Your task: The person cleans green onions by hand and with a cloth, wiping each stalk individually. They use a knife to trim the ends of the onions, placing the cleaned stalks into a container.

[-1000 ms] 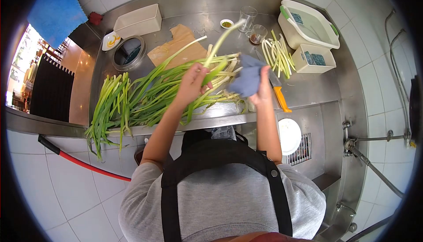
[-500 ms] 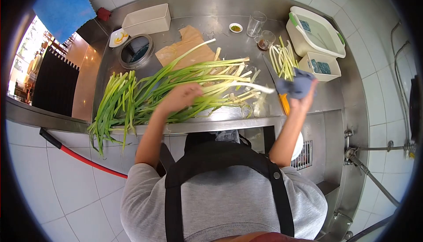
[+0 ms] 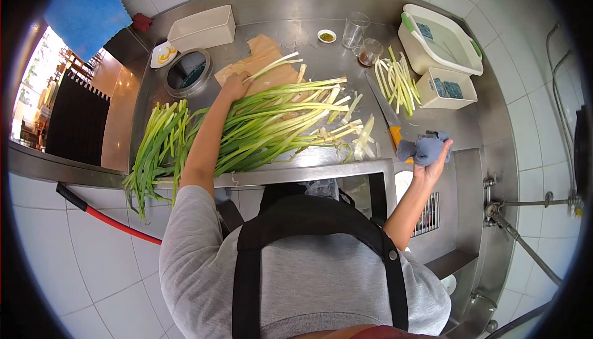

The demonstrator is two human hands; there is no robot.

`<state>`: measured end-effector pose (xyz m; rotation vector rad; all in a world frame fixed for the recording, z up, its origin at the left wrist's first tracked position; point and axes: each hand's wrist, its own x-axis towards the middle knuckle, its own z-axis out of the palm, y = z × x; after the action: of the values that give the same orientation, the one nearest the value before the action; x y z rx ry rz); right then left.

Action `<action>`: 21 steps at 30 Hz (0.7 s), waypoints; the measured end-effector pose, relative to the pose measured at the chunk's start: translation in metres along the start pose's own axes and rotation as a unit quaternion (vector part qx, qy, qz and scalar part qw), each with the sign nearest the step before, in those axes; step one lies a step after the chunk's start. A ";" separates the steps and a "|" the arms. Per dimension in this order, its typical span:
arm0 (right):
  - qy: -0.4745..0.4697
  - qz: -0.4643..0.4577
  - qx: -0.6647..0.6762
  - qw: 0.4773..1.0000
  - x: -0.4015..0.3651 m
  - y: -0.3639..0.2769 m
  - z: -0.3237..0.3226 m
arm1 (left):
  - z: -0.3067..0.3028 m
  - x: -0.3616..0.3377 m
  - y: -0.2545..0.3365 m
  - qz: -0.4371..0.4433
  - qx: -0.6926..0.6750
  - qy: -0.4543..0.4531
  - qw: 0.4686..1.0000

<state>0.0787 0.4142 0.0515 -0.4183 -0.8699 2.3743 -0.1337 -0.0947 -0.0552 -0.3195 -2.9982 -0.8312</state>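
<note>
A large heap of green onions [image 3: 272, 120] lies across the steel counter, white ends to the right and green tops hanging over the front edge at the left. At the heap's back edge, my left hand [image 3: 233, 86] is closed around green onion stalks, whose pale ends point to the upper right. Bunched in my right hand [image 3: 432, 165] is a grey-blue cloth [image 3: 425, 147], above the sink at the right. A knife [image 3: 386, 113] with an orange handle rests near the cloth. Behind the knife lies a smaller group of pale green onions [image 3: 396, 83].
Brown paper [image 3: 262, 61] lies behind the heap. At the back stand a beige bin [image 3: 201, 27], a small sauce dish [image 3: 327, 36] and two glasses [image 3: 356, 29]. A white tub [image 3: 441, 46] with water and a smaller container [image 3: 448, 89] stand right. Peeled scraps [image 3: 364, 141] lie near the front edge.
My left hand has moved back and left, from over the heap to the stalks at its rear. My right hand has lowered the cloth toward me. A white stalk end above the heap's right side is gone.
</note>
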 end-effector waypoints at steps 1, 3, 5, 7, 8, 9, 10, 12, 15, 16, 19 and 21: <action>-0.002 0.001 -0.010 1.000 0.000 -0.004 -0.008 | -0.005 -0.006 0.015 -0.023 0.092 0.013 0.995; -0.003 0.009 -0.021 1.000 -0.001 -0.010 -0.019 | -0.010 -0.012 0.022 -0.051 0.187 0.022 0.981; 0.024 -0.010 -0.041 0.999 -0.005 -0.017 -0.026 | -0.018 -0.016 0.017 -0.039 0.318 0.116 0.940; -0.001 0.002 -0.039 0.999 -0.004 -0.023 -0.038 | -0.047 -0.025 0.021 -0.042 0.343 0.209 0.915; 0.014 -0.007 -0.034 0.999 -0.004 -0.025 -0.040 | -0.069 -0.033 0.025 -0.055 0.343 0.224 0.910; 0.029 -0.016 -0.030 0.999 -0.003 -0.028 -0.044 | -0.093 -0.043 0.025 -0.068 0.344 0.240 0.905; 0.011 -0.011 -0.024 1.000 -0.001 -0.030 -0.051 | -0.116 -0.053 0.021 -0.064 0.364 0.275 0.887; 0.017 -0.011 -0.037 0.999 -0.002 -0.031 -0.049 | -0.173 -0.079 0.020 -0.072 0.400 0.304 0.862; 0.015 -0.011 -0.052 0.998 0.001 -0.026 -0.048 | -0.254 -0.129 0.039 -0.042 0.403 0.378 0.833; 0.012 -0.011 -0.052 0.998 0.003 -0.023 -0.048 | -0.276 -0.145 0.044 -0.041 0.399 0.388 0.830; -0.014 -0.002 -0.064 0.998 0.011 -0.010 -0.043 | -0.306 -0.178 0.050 -0.052 0.442 0.402 0.801; -0.007 0.025 -0.085 0.996 0.012 0.004 -0.028 | -0.303 -0.185 0.029 -0.060 0.427 0.387 0.815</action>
<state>0.0810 0.4325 0.0270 -0.4967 -1.0846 2.3598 0.0406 -0.2612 0.2072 0.2016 -2.2682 0.3860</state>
